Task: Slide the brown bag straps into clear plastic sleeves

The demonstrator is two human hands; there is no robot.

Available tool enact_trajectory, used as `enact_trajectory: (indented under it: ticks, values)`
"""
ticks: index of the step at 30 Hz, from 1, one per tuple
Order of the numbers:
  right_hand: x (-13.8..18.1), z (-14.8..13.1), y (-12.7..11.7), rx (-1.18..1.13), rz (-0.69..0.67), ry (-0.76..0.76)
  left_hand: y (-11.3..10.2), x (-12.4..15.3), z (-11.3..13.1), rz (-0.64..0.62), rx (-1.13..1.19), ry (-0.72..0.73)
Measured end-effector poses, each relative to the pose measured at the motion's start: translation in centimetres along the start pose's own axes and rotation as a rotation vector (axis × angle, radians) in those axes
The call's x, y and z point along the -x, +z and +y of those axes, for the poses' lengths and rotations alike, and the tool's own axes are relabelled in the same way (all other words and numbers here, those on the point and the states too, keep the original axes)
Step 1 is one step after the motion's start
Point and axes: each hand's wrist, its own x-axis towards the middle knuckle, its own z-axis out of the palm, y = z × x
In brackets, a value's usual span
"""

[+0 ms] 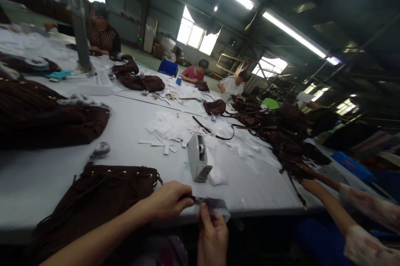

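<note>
At the near edge of the table [131, 141], the person's left hand [168, 200] and right hand [212, 234] meet over a short dark strip [211, 204]. The left fingers are clenched on its left end, and the right thumb and fingers pinch it from below, so the strip is held between both hands just over the table edge. Just left of the left hand lies a brown fringed bag [103, 195] with a row of metal studs along its top.

A little farther in, a grey tape dispenser [199, 158] stands upright beside crumpled white paper [175, 126] and loose cut paper strips. To its left a small shiny roll [100, 149] rests on the table, and a heap of dark brown material [46, 118] fills the left side.

On the right, another person's two arms in pale sleeves [365, 216] reach toward a pile of brown bags [281, 132] and straps.

Far across the table, three other people sit at work near more bags, with bright windows behind them.
</note>
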Motion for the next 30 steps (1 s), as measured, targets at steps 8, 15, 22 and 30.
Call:
enact_trajectory:
  ticks: [8,15,22,30]
  values:
    - [0.0,-2.6,0.7,-0.077,-0.006,0.064,-1.7,0.5,-1.8,0.005,0.07,0.056]
    - [-2.3,-5.5,-0.2,-0.075,0.142,-0.001,-2.5,1.0,-8.2,-0.033,-0.078,-0.197]
    - [-4.3,-4.6,-0.4,-0.038,0.178,-0.051,-2.3,1.5,-8.2,-0.065,0.034,-0.16]
    - [-4.8,-4.0,-0.5,-0.033,0.151,-0.009,-0.8,1.5,-7.2,0.072,-0.028,-0.042]
